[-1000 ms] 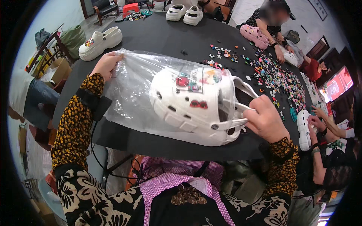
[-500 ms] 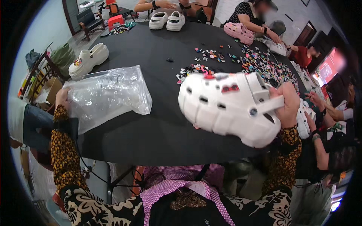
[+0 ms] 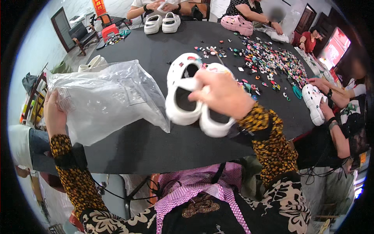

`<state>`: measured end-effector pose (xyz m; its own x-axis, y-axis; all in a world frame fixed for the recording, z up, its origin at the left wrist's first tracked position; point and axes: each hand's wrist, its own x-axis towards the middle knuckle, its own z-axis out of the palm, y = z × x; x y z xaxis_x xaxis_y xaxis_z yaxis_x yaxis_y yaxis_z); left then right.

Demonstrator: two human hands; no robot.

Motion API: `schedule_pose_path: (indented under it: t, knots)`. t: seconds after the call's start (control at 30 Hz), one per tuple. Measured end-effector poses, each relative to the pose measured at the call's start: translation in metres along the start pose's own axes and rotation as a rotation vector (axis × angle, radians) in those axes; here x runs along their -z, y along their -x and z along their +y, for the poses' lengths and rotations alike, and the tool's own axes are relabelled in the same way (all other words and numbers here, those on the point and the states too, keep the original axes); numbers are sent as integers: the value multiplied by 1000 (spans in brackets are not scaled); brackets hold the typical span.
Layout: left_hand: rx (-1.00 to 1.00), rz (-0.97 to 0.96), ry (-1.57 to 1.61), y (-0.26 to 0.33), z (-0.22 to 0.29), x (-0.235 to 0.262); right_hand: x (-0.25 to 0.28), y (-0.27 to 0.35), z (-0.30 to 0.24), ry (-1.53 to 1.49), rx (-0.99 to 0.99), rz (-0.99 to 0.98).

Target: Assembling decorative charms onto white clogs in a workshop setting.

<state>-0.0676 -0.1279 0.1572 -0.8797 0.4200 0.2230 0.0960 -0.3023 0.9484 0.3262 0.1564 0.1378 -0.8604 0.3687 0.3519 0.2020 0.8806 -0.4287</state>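
My left hand [image 3: 54, 111] grips a clear plastic bag [image 3: 105, 97] by its left side, fingers closed on the film. The bag spreads over the left part of the table, its right end beside the clogs. In my right hand [image 3: 224, 93] is a pair of white clogs, pinched by the heel straps. The left clog [image 3: 184, 113] shows its open heel and some charms at the toe. The right clog [image 3: 215, 125] is largely hidden behind my hand and wrist. Their heels point toward me, just above the black table [image 3: 144, 152].
Behind the bag stands another white clog [image 3: 92, 64]. Loose shoe charms [image 3: 272, 58] cover the right side of the table. Across it are a white clog pair [image 3: 170, 23] and pink clogs [image 3: 237, 24]. At right, a co-worker's hands hold a white clog [image 3: 313, 104].
The white clogs in my right hand have swung left and turned heel-first toward me, close to the bag. The bag has spread wider and sunk slightly. My view has shifted somewhat.
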Motion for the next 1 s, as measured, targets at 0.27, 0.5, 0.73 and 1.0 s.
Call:
schedule_pose_path:
  t: [0.27, 0.5, 0.73, 1.0]
  knots:
    - [-174, -9, -123, 91, 31, -62, 11, 13, -16, -5, 191, -55]
    - [-528, 114, -136, 150, 41, -130, 58, 21, -29, -256, 159, 204]
    - [-164, -235, 288, 217, 22, -172, -27, 27, -62, -498, 365, 123]
    - [-566, 74, -192, 213, 19, -170, -32, 28, -54, -352, 386, 19]
